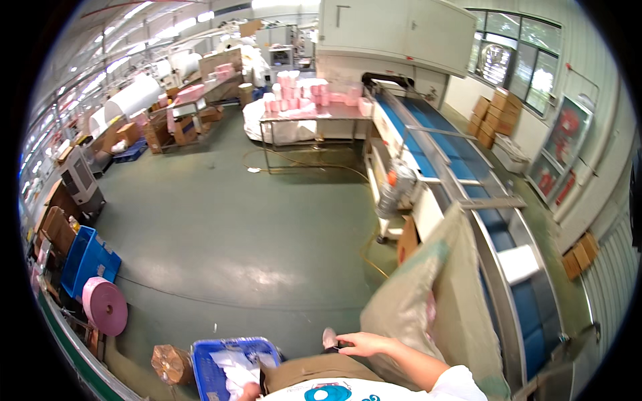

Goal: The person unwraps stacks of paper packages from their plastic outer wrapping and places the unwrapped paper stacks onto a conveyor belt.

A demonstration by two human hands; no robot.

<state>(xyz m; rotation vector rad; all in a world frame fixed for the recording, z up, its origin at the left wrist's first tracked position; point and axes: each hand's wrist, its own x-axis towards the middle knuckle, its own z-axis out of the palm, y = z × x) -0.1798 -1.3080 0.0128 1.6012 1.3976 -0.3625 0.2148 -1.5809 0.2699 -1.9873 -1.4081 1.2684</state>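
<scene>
My right hand (364, 343) reaches across in front of my body with its fingers stretched out, and I see nothing held in it. Beside it, to the right, stands a large beige woven sack (408, 301) with some pink showing inside. At the lower edge only a small part of my left hand (251, 391) shows, next to a blue plastic basket (200, 364). White crumpled material (235, 369) lies in the basket close to that hand. The left fingers are mostly hidden, so their grip does not show.
A conveyor (491, 230) with a blue belt runs along the right, a white package (518, 264) on it. Pink packs (294, 90) crowd a metal table (314, 115) ahead. At left are a blue bin (90, 257) and a pink roll (105, 306). A yellow hose (366, 257) crosses the floor.
</scene>
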